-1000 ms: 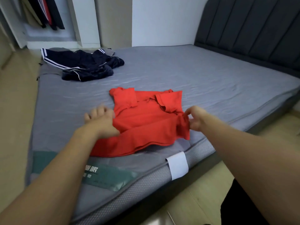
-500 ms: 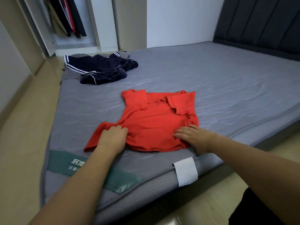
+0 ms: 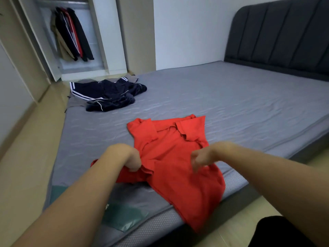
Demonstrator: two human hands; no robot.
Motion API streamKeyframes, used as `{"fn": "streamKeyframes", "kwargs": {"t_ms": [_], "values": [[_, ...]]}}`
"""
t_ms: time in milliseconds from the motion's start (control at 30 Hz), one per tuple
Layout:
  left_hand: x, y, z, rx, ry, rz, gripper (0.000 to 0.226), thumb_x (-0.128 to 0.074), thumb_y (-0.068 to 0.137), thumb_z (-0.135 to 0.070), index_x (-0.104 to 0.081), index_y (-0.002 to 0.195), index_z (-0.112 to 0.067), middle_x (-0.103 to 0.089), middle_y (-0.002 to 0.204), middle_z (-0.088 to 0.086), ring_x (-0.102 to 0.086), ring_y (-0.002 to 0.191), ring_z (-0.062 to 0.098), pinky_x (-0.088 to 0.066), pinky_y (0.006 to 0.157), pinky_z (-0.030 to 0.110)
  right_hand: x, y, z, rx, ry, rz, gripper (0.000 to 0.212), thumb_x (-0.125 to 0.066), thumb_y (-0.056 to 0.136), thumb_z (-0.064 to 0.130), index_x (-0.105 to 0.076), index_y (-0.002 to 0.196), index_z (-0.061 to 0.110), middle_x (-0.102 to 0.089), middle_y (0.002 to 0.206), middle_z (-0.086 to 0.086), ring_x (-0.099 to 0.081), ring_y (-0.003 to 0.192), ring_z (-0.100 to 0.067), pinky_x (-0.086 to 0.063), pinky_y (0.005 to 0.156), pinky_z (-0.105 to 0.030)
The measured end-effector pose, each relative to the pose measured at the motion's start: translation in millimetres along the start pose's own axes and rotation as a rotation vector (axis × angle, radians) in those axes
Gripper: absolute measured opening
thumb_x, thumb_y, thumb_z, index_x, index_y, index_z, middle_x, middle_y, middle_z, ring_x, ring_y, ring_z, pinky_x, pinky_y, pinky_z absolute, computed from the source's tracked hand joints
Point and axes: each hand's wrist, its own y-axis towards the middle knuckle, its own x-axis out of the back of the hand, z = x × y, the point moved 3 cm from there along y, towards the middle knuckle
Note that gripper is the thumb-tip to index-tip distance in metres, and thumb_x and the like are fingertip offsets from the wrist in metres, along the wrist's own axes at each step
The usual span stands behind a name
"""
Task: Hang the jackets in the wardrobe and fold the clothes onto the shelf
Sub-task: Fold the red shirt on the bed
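A red polo shirt [image 3: 170,154] lies on the grey mattress [image 3: 222,104], its collar end far from me and its hem draped over the near edge. My left hand [image 3: 130,157] is closed on a bunched fold at the shirt's left side. My right hand [image 3: 201,157] hovers just above the shirt's middle, wrist bent and fingers hanging loose and apart, holding nothing. A dark navy garment with white stripes [image 3: 108,94] lies crumpled at the mattress's far left corner. Several jackets [image 3: 71,34] hang in the open wardrobe [image 3: 99,32] beyond it.
A dark padded headboard [image 3: 277,34] rises at the right. A green label [image 3: 124,216] lies on the mattress's near corner. Beige floor [image 3: 26,157] runs along the bed's left side toward the wardrobe. White wall stands behind the bed.
Both hands were pressed flat on the shirt's hem; now the left has gathered a fold and the right has lifted off. The hem has been pulled toward me over the mattress edge.
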Motion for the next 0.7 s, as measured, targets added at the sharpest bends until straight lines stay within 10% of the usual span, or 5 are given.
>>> {"fn": "streamKeyframes", "kwargs": {"t_ms": [133,333,467,567,700], "values": [[-14.2,8.0,3.2,0.153,-0.086,-0.272,0.043,-0.05,0.09,-0.022,-0.057,0.131,-0.01,-0.056,0.138,0.013,-0.056,0.124,0.029,-0.046,0.098,0.036,-46.0,7.4,23.2,0.079,-0.212,-0.037,0.134,-0.051,0.046,0.096,-0.019,0.15,0.019,-0.019,0.154,-0.005,-0.02,0.143,-0.031,-0.024,0.114,-0.049],[13.2,17.2,23.8,0.111,-0.638,-0.717,0.017,-0.052,0.088,-0.008,-0.067,0.096,-0.005,-0.067,0.11,0.022,-0.061,0.104,0.038,-0.047,0.085,0.039,-55.3,10.3,74.6,0.153,-0.177,-0.578,0.105,-0.056,0.059,0.085,-0.036,0.134,0.014,-0.035,0.134,-0.008,-0.037,0.127,-0.031,-0.035,0.098,-0.052],[53.1,20.5,25.3,0.095,-0.622,-0.865,0.031,-0.063,0.091,-0.04,-0.059,0.071,-0.016,-0.069,0.096,0.018,-0.063,0.098,0.037,-0.045,0.076,0.037,-57.3,17.1,86.6,0.076,-0.141,-0.463,0.1,-0.059,0.066,0.077,-0.036,0.139,0.012,-0.037,0.139,-0.01,-0.04,0.128,-0.032,-0.034,0.102,-0.055],[75.1,24.5,20.2,0.158,-0.316,-0.968,0.042,-0.059,0.088,-0.058,-0.071,0.091,-0.018,-0.07,0.102,0.011,-0.062,0.103,0.034,-0.047,0.079,0.037,-43.5,12.7,85.9,0.126,-0.206,-0.366,0.06,-0.057,0.084,0.04,-0.047,0.133,0.008,-0.05,0.135,-0.013,-0.052,0.122,-0.033,-0.044,0.099,-0.046],[71.3,37.7,28.3,0.199,-0.119,-0.878,0.04,-0.049,0.094,-0.05,-0.068,0.104,-0.016,-0.068,0.112,0.012,-0.062,0.106,0.034,-0.048,0.085,0.038,12.3,3.8,36.2,-0.048,-0.148,-0.029,0.038,-0.037,0.097,0.021,-0.056,0.118,-0.004,-0.06,0.121,-0.021,-0.065,0.085,-0.031,-0.056,0.061,-0.031]]}}
